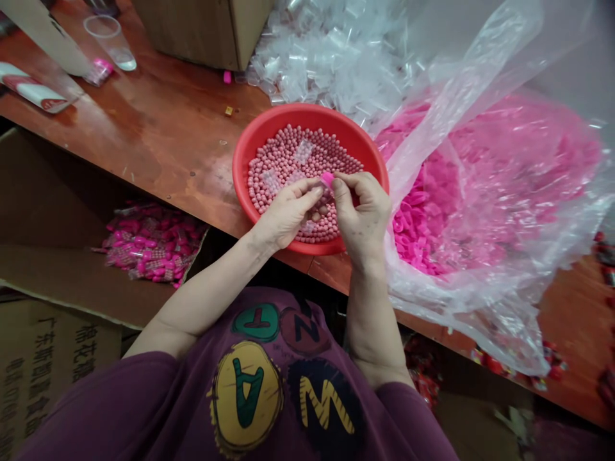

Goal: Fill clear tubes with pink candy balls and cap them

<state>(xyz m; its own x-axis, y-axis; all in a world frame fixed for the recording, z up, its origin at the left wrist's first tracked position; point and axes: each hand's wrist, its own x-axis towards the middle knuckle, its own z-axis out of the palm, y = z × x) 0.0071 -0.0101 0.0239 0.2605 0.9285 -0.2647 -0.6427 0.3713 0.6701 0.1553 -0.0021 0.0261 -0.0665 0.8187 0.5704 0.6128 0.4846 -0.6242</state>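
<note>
Over a red basin [243, 169] of small pink beads [288, 144], my two hands meet. My left hand [291, 208] is closed on a small clear plastic container, mostly hidden by its fingers. At the container's top, a bright pink cap [327, 178] is pinched between the thumb and finger of my right hand [362, 208]. Whether the cap is fully seated I cannot tell. A few clear containers [303, 151] lie among the beads.
Right of the basin, a clear plastic bag [480, 294] holds many pink caps [423, 211]. Clear containers [336, 51] are heaped behind. A cardboard box [202, 29] stands at the back. Below left, an open carton [52, 262] holds filled pink-capped containers [154, 243]. A clear cup [113, 45] stands far left.
</note>
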